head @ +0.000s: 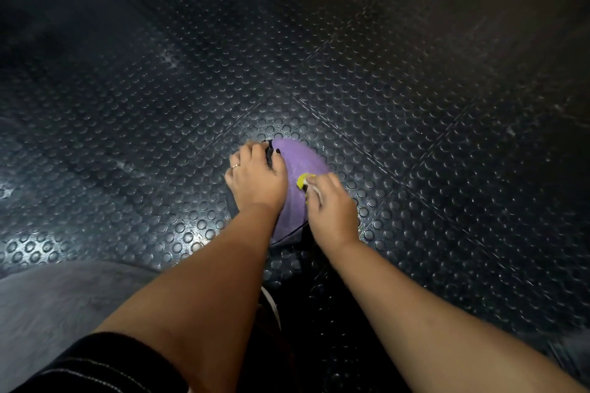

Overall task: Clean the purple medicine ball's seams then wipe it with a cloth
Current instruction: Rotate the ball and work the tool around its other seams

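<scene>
**Held Firm for the Scrub**

Pinched between the thumb and curled fingers of the right hand (333,210) is a small brush (305,181) with a yellow head and a pale handle, and its head is laid on the purple ball (300,162). The left hand (257,180) is draped over the ball's left side. Its fingers are curled over the far edge and its thumb is pressed on the purple panel, so the ball is gripped and rolling is prevented.

Nearest the camera, a dark garment (95,367) with pale stitching and a grey trouser leg (64,297) are seen at lower left, and both bare forearms are stretched forward. Beyond them the ball is found resting on the studded black rubber floor (415,105), between the two hands. A thin dark seam (289,234) is shown on its near side, between the wrists. Farther out only floor is seen, fading into shadow.

Seam cleaning is judged to be the step in hand; no wiping cloth is seen. To do it well, the bristles should be held in the groove and worked along it in short strokes. Pressure should be light enough that the ball is not pushed out from under the left hand. The ball should be turned a little at a time so each seam is brought under the brush. Loosened dirt should be lifted off rather than spread over the panels.
</scene>
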The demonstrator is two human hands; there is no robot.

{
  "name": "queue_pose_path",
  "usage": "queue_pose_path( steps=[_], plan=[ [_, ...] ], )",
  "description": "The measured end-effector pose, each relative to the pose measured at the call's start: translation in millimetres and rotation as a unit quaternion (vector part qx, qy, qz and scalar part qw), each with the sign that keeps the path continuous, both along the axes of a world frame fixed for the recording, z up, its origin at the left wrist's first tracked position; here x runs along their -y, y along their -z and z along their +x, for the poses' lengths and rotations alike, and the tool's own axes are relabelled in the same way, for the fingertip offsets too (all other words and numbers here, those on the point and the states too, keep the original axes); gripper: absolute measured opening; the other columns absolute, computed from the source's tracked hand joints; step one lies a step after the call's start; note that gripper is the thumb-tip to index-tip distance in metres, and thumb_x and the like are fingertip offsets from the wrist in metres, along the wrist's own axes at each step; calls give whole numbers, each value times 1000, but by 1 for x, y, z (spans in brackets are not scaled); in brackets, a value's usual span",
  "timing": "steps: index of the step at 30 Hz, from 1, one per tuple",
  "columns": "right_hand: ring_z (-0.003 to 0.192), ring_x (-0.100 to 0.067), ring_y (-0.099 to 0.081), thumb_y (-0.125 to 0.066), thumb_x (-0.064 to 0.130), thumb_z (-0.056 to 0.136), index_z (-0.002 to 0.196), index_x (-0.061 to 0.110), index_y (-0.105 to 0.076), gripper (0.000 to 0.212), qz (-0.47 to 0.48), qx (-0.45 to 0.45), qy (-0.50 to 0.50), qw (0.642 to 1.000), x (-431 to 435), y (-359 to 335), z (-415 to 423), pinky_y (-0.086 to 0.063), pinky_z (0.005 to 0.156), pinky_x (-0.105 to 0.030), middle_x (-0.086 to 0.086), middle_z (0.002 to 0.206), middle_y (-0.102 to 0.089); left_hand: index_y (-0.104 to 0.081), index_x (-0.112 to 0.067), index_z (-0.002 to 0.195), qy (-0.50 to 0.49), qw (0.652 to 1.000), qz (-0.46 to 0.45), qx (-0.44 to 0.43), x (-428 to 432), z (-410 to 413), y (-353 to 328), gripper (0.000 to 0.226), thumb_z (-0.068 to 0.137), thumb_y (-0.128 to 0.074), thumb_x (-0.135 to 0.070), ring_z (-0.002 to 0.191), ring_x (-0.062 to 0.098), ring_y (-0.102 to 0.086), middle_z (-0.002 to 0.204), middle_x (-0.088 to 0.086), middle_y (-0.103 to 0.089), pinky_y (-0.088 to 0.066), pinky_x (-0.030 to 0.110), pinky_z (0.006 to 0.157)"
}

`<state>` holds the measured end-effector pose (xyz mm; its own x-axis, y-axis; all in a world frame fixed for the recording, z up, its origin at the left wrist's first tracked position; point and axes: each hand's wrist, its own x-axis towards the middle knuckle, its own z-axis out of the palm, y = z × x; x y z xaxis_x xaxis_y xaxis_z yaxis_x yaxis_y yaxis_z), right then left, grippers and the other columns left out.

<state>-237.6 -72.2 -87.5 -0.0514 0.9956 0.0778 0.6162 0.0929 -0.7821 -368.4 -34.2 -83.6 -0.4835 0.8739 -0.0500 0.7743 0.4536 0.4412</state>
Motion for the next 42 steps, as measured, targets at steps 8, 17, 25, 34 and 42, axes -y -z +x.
queue_pose_path(
  steps=[8,17,25,34,42],
  plan=[
    [92,-30,-57,-53,15,93,100,13,-63,13,-86,84,-44,992,-70,-15,0,-38,71,-33,-7,106,-59,-60,-14,122,-20,1000,8,10,3,8,4,41,96,-44,-42,130,27,-42,132,4,-53,-30,50,109],
    [76,-32,-60,-50,14,90,98,15,-57,11,11,3,-117,993,23,4,-1,-50,63,-39,-2,99,-57,-57,-16,129,-36,999,-8,27,-4,0,-2,40,99,-44,-39,130,27,-39,134,4,-50,-27,47,107],
    [79,-33,-59,-49,11,93,100,9,-61,14,-15,16,24,999,-8,-5,-12,-46,65,-36,-8,103,-59,-58,-17,127,-27,999,1,34,1,-4,-1,39,98,-45,-40,128,23,-40,133,2,-50,-29,47,107],
    [91,-28,-58,-52,13,93,100,10,-61,12,-187,3,86,979,-44,9,18,-40,73,-31,-10,102,-64,-57,-21,128,-66,997,10,38,10,7,2,42,95,-47,-44,130,25,-43,132,0,-51,-28,55,113],
    [87,-34,-56,-51,8,92,99,3,-55,9,-94,-6,57,994,29,7,-9,-39,71,-39,-14,101,-60,-57,-22,128,-79,995,6,65,2,2,4,43,94,-47,-47,129,28,-45,134,-1,-50,-29,55,111]
  ],
)
